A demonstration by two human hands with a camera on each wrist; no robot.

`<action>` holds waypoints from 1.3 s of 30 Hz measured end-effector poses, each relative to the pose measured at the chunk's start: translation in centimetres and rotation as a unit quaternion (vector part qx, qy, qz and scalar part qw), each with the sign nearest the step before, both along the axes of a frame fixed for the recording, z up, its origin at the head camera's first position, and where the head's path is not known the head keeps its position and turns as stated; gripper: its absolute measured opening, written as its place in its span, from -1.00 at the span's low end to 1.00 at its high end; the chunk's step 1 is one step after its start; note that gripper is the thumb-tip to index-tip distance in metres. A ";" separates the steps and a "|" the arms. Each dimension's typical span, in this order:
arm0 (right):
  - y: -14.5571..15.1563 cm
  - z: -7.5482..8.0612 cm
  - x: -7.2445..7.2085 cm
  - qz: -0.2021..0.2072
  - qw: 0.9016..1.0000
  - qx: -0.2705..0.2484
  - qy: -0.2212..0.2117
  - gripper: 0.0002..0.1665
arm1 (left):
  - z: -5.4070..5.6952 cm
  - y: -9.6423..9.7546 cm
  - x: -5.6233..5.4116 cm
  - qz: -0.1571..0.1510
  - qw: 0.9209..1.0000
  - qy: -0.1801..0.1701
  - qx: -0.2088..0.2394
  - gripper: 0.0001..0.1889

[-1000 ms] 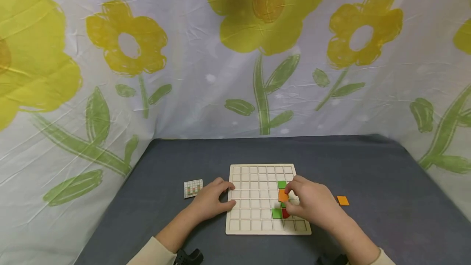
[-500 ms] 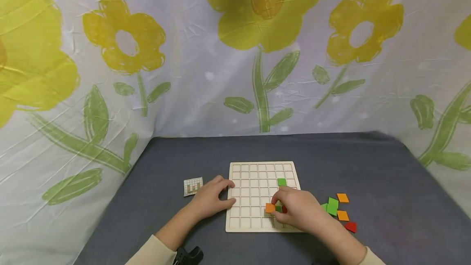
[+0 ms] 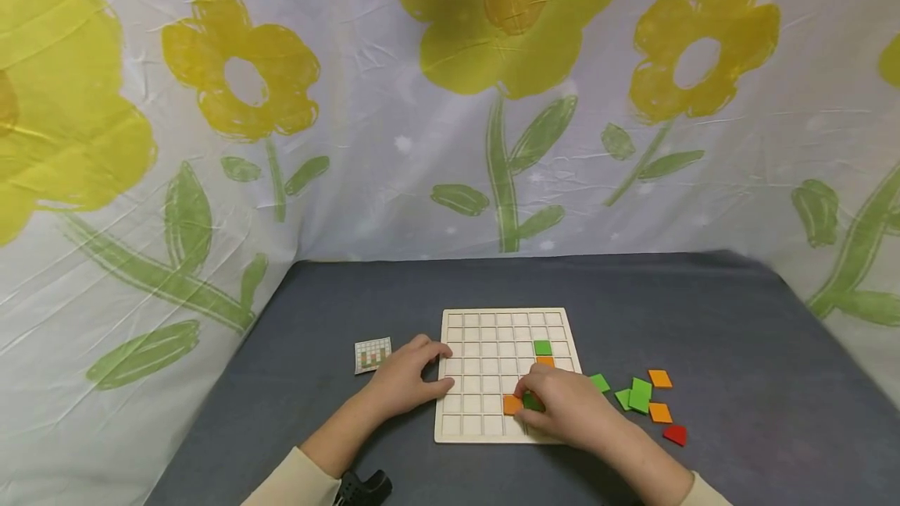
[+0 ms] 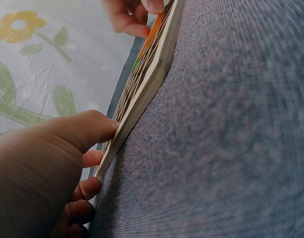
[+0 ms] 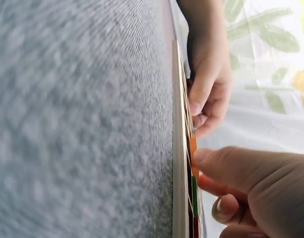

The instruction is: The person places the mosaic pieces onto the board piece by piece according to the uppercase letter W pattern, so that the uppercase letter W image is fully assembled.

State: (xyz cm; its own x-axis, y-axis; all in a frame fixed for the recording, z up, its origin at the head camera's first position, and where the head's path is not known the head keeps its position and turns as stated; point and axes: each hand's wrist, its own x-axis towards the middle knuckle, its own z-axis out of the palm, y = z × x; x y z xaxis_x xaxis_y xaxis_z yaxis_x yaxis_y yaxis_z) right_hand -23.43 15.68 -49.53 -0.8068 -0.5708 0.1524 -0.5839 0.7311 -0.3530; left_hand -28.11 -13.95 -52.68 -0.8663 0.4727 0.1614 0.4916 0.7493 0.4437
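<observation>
A pale wooden grid board [image 3: 471, 432] lies on the dark cloth. My left hand [image 3: 408, 373] rests at its left edge, with thumb and fingertips touching the rim. Over the lower right part of the board, my right hand [image 3: 573, 404] pinches the right side of an orange tile [image 3: 512, 405] between thumb and index finger, low against the grid. A green tile [image 3: 532, 401] sits just right of it, partly covered by the fingers. Higher up, a green tile [image 3: 542, 347] and an orange tile [image 3: 544, 361] occupy cells; the hand hides nearby cells.
Right of the board lie loose green tiles [image 3: 640, 395], orange tiles [image 3: 660, 378] and a red tile [image 3: 675, 435]. A small card with a coloured grid pattern [image 3: 371, 356] lies left of the board, beside the left hand. A flower-printed curtain [image 3: 394, 178] hangs behind the table.
My right hand has moved left and toward me over the board, bringing an orange tile down to the grid. Loose tiles beside the board have come into view. The left hand stays put.
</observation>
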 end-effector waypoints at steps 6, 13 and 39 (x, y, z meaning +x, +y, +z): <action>-0.1 -0.2 0.0 -0.011 1.000 0.001 0.014 -0.83 | 0.0 0.1 0.0 0.002 1.000 -0.003 0.001 -0.60; 0.0 -0.2 0.1 -0.020 1.000 -0.001 0.011 -0.78 | -0.2 0.0 -0.1 0.003 1.000 -0.002 -0.001 -0.59; 3.2 3.2 -0.1 -0.057 0.996 -0.067 0.030 -0.86 | -0.1 0.1 0.0 0.008 1.000 0.002 -0.001 -0.60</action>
